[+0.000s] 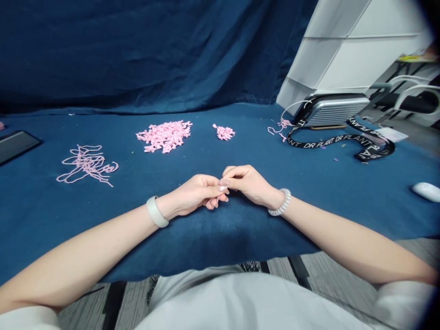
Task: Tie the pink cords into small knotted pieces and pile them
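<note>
My left hand [201, 192] and my right hand [245, 182] meet at the fingertips above the near part of the blue cloth. Both are closed in a pinch on a short piece of pink yarn [217, 200], most of it hidden by the fingers. A bit of the yarn shows below my left thumb. Beyond the hands lies a large pile of small knotted pink yarn pieces [165, 136]. To its right is a smaller cluster of like pieces [225, 133]. Loose pink yarn strands [87, 165] lie tangled at the left.
At the back right, a silver ribbed case [338, 110] stands with a black lettered strap [319, 143] looped before it. Pink yarn scraps [284, 123] lie beside it. A white mouse [426, 191] is at the right edge, a dark flat device [17, 144] at the left.
</note>
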Available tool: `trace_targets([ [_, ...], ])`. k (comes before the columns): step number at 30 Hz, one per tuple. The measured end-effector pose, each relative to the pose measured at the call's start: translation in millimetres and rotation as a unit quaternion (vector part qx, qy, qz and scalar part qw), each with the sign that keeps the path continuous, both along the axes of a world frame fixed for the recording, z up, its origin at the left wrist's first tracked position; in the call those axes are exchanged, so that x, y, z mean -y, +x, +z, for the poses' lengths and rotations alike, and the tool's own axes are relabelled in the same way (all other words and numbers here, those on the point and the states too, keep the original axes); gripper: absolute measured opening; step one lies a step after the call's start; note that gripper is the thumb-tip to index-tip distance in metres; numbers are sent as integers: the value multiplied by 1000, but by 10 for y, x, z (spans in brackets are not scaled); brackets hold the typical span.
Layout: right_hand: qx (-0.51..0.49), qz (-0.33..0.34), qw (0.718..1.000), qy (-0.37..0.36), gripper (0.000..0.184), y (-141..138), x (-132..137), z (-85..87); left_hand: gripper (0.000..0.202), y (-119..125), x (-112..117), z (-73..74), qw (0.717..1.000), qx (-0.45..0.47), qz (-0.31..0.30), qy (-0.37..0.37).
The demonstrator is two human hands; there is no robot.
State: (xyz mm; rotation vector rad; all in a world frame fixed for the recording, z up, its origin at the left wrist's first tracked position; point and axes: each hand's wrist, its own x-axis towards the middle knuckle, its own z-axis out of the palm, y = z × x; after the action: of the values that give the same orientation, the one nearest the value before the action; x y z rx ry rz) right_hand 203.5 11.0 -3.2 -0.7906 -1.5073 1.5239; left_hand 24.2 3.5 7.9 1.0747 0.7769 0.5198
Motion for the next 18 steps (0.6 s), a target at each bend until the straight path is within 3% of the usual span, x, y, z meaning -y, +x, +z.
trace_targets([
  [6, -9, 36, 998, -46, 19, 48, -71, -51, 22, -6, 14, 1, 999, 29, 23, -18],
  [13, 68, 122, 990, 22, 21, 69, -64, 62, 22, -30, -9, 3, 1000, 9, -12, -27],
  [18, 71, 143, 986, 38, 19, 56, -55, 68, 21, -30, -18, 13, 999, -7, -14, -46],
])
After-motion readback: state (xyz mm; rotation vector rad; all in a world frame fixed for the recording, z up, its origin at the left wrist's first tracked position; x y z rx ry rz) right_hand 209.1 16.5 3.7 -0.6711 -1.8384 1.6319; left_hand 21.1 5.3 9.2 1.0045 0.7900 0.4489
